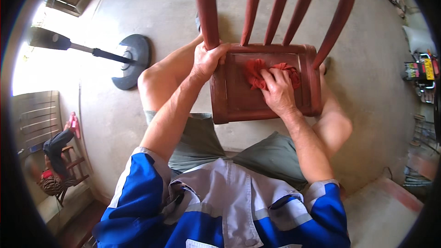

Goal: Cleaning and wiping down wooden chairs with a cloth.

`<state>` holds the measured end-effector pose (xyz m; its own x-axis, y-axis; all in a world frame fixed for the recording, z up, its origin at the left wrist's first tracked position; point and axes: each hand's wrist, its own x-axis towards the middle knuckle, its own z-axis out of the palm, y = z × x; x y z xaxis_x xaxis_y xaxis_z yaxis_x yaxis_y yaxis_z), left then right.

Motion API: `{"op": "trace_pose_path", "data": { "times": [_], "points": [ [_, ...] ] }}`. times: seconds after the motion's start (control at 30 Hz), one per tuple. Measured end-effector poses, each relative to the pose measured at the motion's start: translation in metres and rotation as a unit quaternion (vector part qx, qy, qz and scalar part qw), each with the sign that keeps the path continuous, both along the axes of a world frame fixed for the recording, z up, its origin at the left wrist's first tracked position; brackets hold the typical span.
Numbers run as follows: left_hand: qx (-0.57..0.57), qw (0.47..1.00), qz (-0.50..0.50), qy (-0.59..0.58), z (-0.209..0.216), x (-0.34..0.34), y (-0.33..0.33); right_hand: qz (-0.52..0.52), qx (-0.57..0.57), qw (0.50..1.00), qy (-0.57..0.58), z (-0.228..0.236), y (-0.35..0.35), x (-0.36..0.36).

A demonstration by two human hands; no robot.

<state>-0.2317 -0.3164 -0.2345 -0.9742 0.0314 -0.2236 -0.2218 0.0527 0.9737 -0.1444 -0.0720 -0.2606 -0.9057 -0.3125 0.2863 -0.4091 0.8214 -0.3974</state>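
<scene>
I have the left hand (pixel 209 59) gripping the spindle-back chair (pixel 276 14) at its far-left post (pixel 206 18), and the right hand (pixel 279 93) clutching a red cloth (pixel 255 74) near the seat's (pixel 219 96) far edge. I'd brace firmly and wipe evenly into the panel's (pixel 245 103) corners.

At the centre of the frame, the bare front-left part of a red-brown chair seat (pixel 241 104) offers passage for a hand. The right hand (pixel 279 93), fingers on a bunched red cloth (pixel 256 74), blocks the seat's middle; its forearm (pixel 312 147) crosses the front edge at right. The left hand (pixel 209 62) clasps the upper-left corner. At upper centre, spindles (pixel 278 9) form a fence with narrow gaps. Knees (pixel 339 126) flank the seat. Open floor (pixel 158 11) spreads at upper left, beside a dark round base (pixel 142 55).
</scene>
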Motion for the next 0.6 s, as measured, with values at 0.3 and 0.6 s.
{"op": "trace_pose_path", "data": {
  "times": [0.3,0.6],
  "points": [
    [0.029,0.989,0.143,0.008,-0.017,0.029,-0.031,-0.014,-0.171,0.985,0.008,-0.015,-0.121,-0.044],
    [0.044,0.993,0.105,0.012,-0.001,0.032,-0.036,0.071,-0.056,0.991,-0.096,-0.007,-0.108,0.009]
  ]
}}
